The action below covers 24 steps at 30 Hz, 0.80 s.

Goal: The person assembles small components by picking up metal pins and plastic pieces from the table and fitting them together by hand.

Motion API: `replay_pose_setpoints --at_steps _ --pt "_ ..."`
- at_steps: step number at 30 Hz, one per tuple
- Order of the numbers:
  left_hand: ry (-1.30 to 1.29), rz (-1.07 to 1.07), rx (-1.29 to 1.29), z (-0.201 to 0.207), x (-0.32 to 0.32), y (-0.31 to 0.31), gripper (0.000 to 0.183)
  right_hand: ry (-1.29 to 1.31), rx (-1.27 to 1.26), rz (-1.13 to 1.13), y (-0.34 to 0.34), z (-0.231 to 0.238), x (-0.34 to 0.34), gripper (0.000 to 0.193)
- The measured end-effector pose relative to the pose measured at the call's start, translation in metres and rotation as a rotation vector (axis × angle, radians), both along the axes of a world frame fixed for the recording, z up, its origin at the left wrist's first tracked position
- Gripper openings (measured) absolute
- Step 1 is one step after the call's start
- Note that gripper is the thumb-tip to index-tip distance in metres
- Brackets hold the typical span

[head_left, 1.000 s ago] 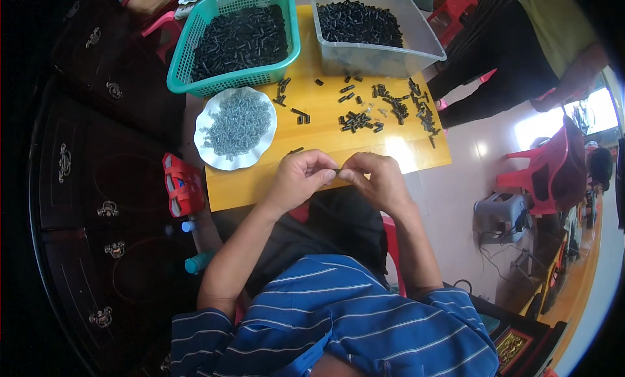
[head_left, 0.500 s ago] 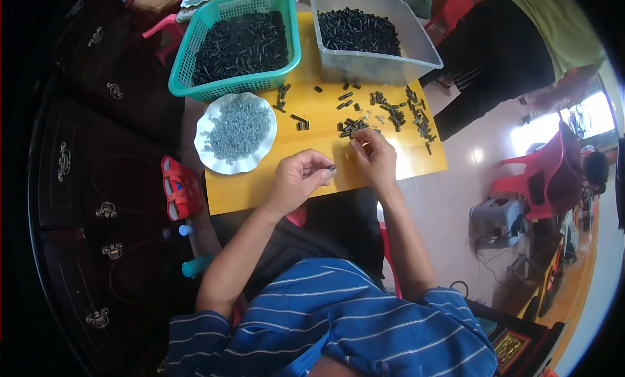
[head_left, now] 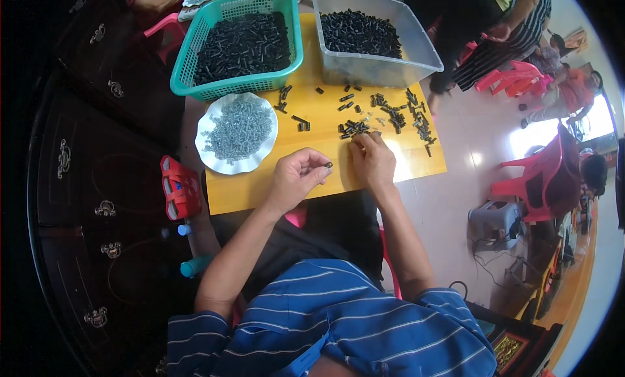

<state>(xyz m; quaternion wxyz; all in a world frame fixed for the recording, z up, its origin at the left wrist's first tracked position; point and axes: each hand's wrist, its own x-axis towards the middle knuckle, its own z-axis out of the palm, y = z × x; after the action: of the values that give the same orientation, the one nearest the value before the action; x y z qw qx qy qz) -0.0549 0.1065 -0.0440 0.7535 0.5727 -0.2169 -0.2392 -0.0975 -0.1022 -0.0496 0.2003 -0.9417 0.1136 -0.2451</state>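
Observation:
My left hand (head_left: pixel 298 179) is closed in a pinch over the table's near edge. Between its thumb and forefinger is a small black cylindrical piece (head_left: pixel 329 165), end showing. My right hand (head_left: pixel 374 162) is beside it, fingers curled down at the near side of a small heap of black cylindrical pieces (head_left: pixel 352 127). Its fingertips are partly hidden, so whatever they grip cannot be made out. A few small clear pieces (head_left: pixel 371 116) lie just beyond the heap. To the left stands a white scalloped plate (head_left: pixel 203 142) full of small clear pieces (head_left: pixel 237 129).
A green plastic basket (head_left: pixel 296 45) and a clear plastic tub (head_left: pixel 384 68), both holding many black pieces, stand at the table's far side. More black pieces (head_left: pixel 422 123) lie along the right edge. A red bag (head_left: pixel 180 188) is left of the table. Other people are beyond.
My right hand has turned and lowered its fingers to the black heap. My left hand holds its piece almost in place. At the upper right, a person has moved away, uncovering people behind.

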Motion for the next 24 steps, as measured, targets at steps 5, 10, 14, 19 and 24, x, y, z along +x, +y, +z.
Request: replay_pose_setpoints --at_steps 5,10,14,19,24 --pt "-0.035 -0.017 0.012 -0.002 0.002 0.003 0.012 -0.003 0.075 -0.014 0.002 0.003 0.002 0.015" --pt "-0.007 0.017 0.009 0.001 0.001 0.001 0.013 0.0 0.033 -0.023 0.002 0.001 0.004 0.017" --pt "-0.016 0.023 0.016 -0.001 0.002 0.002 0.012 0.052 0.001 -0.013 0.0 0.001 0.0 0.017" --pt "-0.011 0.019 0.012 -0.001 0.003 0.002 0.012 0.043 0.136 -0.048 -0.001 0.011 -0.002 0.017" --pt "-0.01 0.019 0.023 -0.001 0.002 0.002 0.012 -0.002 0.081 -0.034 0.002 0.004 0.005 0.016"
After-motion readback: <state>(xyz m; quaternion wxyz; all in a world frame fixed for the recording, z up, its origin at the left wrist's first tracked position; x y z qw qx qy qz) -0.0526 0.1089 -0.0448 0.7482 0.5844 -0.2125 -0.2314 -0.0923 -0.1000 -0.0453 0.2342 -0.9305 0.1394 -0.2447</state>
